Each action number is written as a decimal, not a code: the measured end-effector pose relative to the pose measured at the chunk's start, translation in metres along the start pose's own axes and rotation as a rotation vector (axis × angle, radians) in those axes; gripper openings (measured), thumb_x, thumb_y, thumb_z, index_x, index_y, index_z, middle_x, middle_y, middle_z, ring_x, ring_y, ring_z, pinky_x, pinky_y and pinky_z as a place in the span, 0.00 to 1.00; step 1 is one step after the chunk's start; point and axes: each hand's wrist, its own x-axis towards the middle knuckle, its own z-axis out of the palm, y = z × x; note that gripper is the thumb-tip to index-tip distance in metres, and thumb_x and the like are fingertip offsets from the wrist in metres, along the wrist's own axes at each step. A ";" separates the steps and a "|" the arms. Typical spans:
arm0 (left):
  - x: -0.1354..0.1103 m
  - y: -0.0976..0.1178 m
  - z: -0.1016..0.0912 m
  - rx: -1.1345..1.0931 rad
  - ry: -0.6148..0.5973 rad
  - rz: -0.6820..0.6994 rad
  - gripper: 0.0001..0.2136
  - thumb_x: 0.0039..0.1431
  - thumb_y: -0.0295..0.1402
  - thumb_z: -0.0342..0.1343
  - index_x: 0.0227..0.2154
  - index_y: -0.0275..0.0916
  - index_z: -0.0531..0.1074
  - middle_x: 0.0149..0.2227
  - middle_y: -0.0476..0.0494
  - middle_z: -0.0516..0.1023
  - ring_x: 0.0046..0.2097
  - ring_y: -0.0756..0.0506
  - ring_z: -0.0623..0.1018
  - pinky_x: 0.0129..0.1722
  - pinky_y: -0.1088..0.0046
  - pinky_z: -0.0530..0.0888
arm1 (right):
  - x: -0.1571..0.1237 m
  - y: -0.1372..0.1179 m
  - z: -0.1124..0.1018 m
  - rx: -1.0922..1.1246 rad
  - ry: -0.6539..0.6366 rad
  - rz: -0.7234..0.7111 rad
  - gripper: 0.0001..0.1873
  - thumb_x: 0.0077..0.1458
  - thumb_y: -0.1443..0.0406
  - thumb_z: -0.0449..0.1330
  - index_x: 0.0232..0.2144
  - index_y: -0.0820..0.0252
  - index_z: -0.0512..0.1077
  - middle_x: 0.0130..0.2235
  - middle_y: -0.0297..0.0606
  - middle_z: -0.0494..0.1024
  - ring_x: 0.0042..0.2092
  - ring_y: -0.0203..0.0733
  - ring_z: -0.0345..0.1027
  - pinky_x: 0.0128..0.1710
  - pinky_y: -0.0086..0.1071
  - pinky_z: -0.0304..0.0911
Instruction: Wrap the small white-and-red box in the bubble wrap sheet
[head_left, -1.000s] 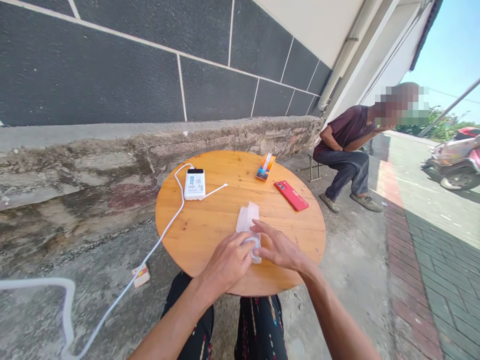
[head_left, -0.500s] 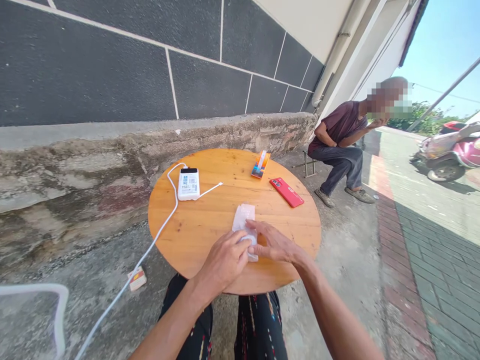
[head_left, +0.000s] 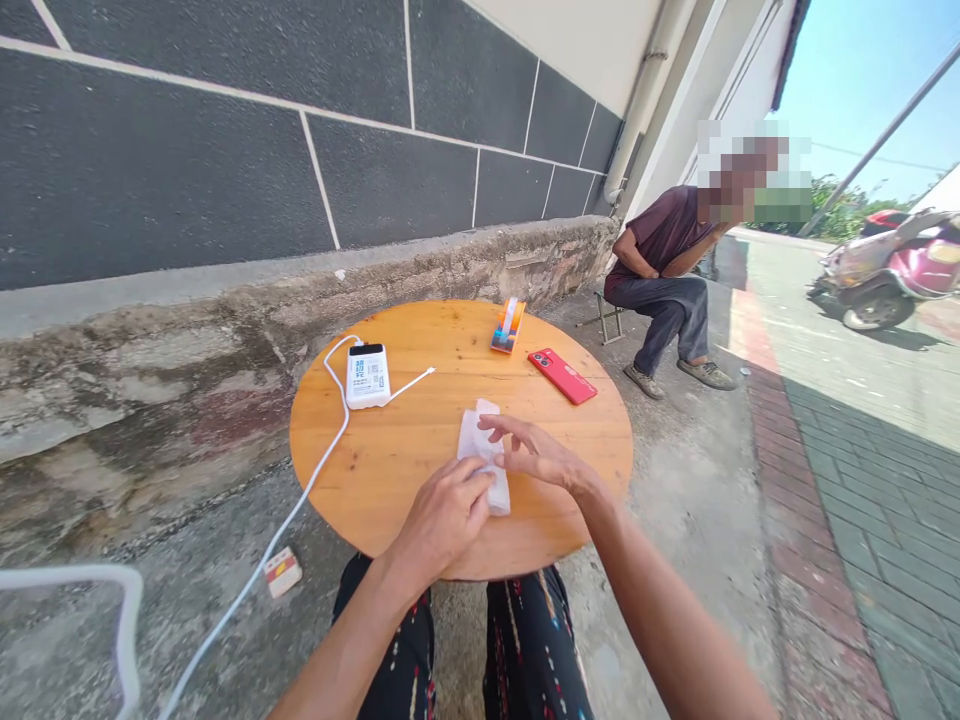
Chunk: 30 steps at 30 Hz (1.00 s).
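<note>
A folded piece of thin whitish sheet (head_left: 496,497), perhaps wrapping film or tissue, lies near the front of the round wooden table (head_left: 390,490). My left hand (head_left: 448,510) is closed at its near left side, thumb and fingers pressing on it; the fingertips are partly hidden. Over its right edge hovers my right hand (head_left: 540,455), fingers apart, the thumb close to the sheet. Whether the right fingertips touch it I cannot tell. Any item inside the folds is not visible.
Behind the sheet are a red phone (head_left: 562,376) and an orange tape dispenser (head_left: 508,327). A white power bank (head_left: 367,377) with a cable (head_left: 319,468) sits at the left. One person (head_left: 667,250) sits beyond the table; a small box (head_left: 283,573) lies on the ground.
My right hand has lifted slightly, its fingers spreading further off the sheet. The sheet's far end now shows two overlapping layers. The whole view has shifted a little.
</note>
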 end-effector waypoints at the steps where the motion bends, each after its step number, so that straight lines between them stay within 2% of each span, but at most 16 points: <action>1: 0.000 0.001 -0.001 0.003 -0.008 -0.002 0.13 0.58 0.22 0.47 0.40 0.40 0.74 0.47 0.44 0.75 0.48 0.44 0.74 0.49 0.66 0.71 | 0.005 0.002 -0.002 0.044 0.002 -0.004 0.28 0.55 0.60 0.59 0.58 0.56 0.63 0.51 0.42 0.73 0.48 0.45 0.68 0.47 0.41 0.64; 8: 0.001 0.003 -0.005 0.008 -0.021 -0.009 0.12 0.59 0.23 0.47 0.37 0.41 0.73 0.46 0.44 0.75 0.46 0.45 0.74 0.47 0.68 0.71 | 0.026 0.018 0.005 0.211 0.027 0.124 0.26 0.54 0.63 0.57 0.56 0.58 0.65 0.50 0.41 0.75 0.49 0.46 0.68 0.49 0.42 0.64; 13: 0.001 0.002 -0.003 0.006 -0.011 -0.012 0.12 0.59 0.23 0.47 0.38 0.41 0.73 0.46 0.44 0.74 0.46 0.45 0.74 0.47 0.68 0.71 | 0.032 0.035 0.011 0.333 0.105 0.129 0.25 0.55 0.67 0.53 0.56 0.56 0.64 0.50 0.40 0.75 0.44 0.40 0.70 0.38 0.32 0.67; 17: 0.000 0.001 -0.001 -0.003 0.001 -0.011 0.12 0.58 0.22 0.47 0.39 0.40 0.73 0.46 0.44 0.75 0.46 0.44 0.74 0.47 0.67 0.71 | 0.036 0.032 0.007 0.346 0.148 0.131 0.25 0.50 0.69 0.53 0.52 0.57 0.67 0.48 0.40 0.75 0.39 0.40 0.71 0.34 0.32 0.67; 21: -0.001 0.001 0.000 -0.008 0.017 -0.007 0.13 0.58 0.22 0.47 0.40 0.40 0.73 0.47 0.43 0.74 0.48 0.44 0.74 0.49 0.66 0.71 | 0.014 0.015 0.001 0.327 0.251 0.090 0.18 0.53 0.66 0.54 0.47 0.60 0.70 0.44 0.41 0.76 0.41 0.41 0.71 0.44 0.38 0.66; 26: -0.001 0.001 0.002 0.003 0.011 -0.010 0.13 0.57 0.21 0.47 0.39 0.40 0.74 0.47 0.42 0.74 0.47 0.44 0.75 0.49 0.66 0.72 | -0.025 0.002 0.008 0.243 0.124 0.044 0.18 0.59 0.57 0.54 0.48 0.58 0.69 0.43 0.39 0.76 0.47 0.42 0.69 0.51 0.40 0.62; 30: -0.001 0.002 0.004 0.043 0.027 -0.035 0.13 0.57 0.22 0.47 0.39 0.39 0.75 0.57 0.38 0.67 0.52 0.42 0.73 0.50 0.65 0.72 | -0.032 -0.002 0.019 0.101 0.117 -0.037 0.20 0.63 0.55 0.49 0.51 0.58 0.68 0.44 0.39 0.76 0.47 0.43 0.69 0.51 0.39 0.62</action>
